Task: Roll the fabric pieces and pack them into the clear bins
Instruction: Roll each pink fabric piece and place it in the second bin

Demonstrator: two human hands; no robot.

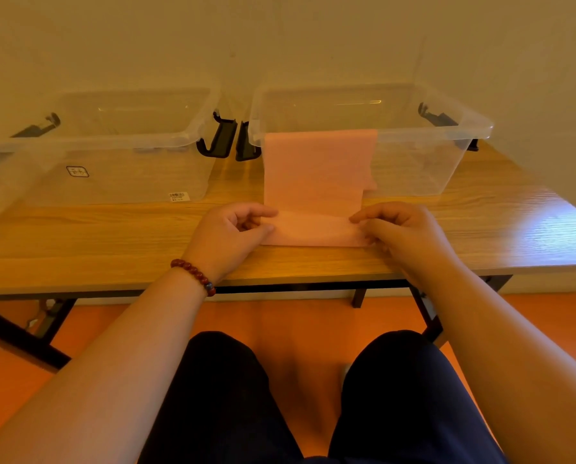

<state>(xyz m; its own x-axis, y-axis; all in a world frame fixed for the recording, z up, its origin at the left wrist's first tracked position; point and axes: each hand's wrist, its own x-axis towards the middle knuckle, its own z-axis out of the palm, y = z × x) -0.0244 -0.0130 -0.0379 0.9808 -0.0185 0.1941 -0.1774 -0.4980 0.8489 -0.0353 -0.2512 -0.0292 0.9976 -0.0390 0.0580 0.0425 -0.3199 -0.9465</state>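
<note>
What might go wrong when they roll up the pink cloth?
1. The cloth has its far end hanging on the rim of the right bin, so rolling may snag it or tug the bin.
2. Its right edge is stepped, so the roll may come out crooked.
3. The left hand and right hand pinch it near the front edge of the table, so the roll might slip off.

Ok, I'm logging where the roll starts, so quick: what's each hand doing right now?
Left hand: pinching the near left edge of the pink fabric.
Right hand: pinching the same fabric at its near right edge.
</note>
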